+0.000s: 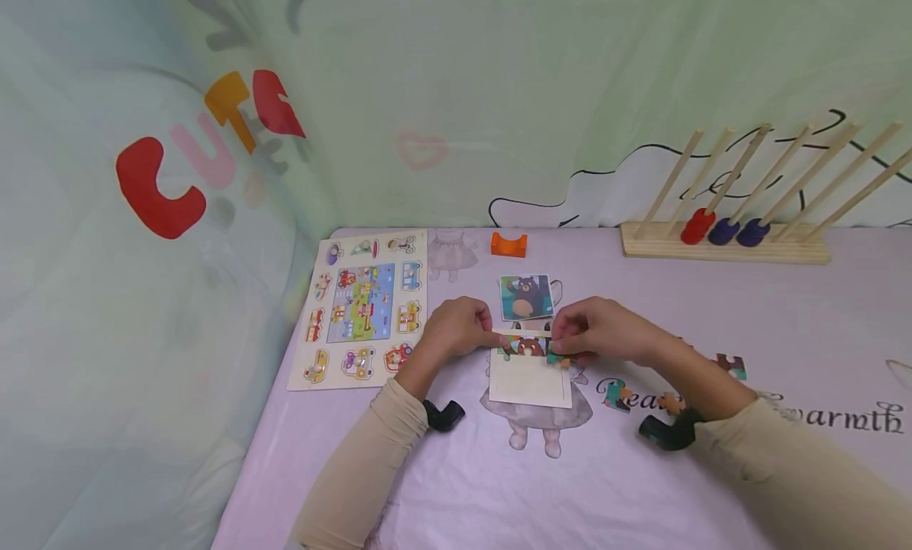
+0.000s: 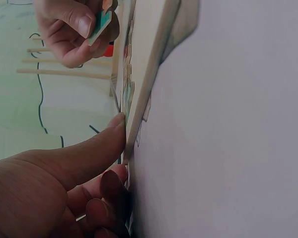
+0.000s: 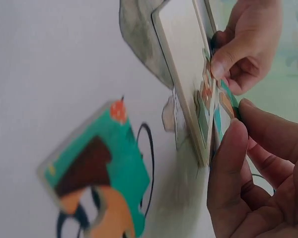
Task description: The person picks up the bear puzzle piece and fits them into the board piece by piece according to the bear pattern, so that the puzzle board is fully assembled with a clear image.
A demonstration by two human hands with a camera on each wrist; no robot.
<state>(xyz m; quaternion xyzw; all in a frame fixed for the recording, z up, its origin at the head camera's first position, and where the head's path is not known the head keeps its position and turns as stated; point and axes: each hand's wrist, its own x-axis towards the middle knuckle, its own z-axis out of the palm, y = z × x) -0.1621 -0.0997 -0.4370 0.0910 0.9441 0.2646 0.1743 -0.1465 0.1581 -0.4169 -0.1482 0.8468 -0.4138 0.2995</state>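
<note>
A pale wooden puzzle board [image 1: 530, 384] lies before me, with pieces showing a bear's head [image 1: 530, 346] along its far side. My left hand [image 1: 459, 326] holds the board's left edge, thumb on top and the other fingers curled beside it. Between thumb and fingertips, my right hand [image 1: 606, 328] pinches a green and orange puzzle piece [image 2: 100, 27]. That piece is tilted over the board's right side in the head view. Just beyond the board lies a bear picture card [image 1: 527, 298]. Loose on the cloth to the right is another puzzle piece [image 3: 97, 173], printed green, brown and orange.
More loose pieces [image 1: 730, 366] lie around the right forearm. At left is a vehicle peg puzzle [image 1: 302, 376]. An orange block [image 1: 509, 245] sits at the back, and a wooden peg stand [image 1: 727, 251] with red and blue rings stands back right.
</note>
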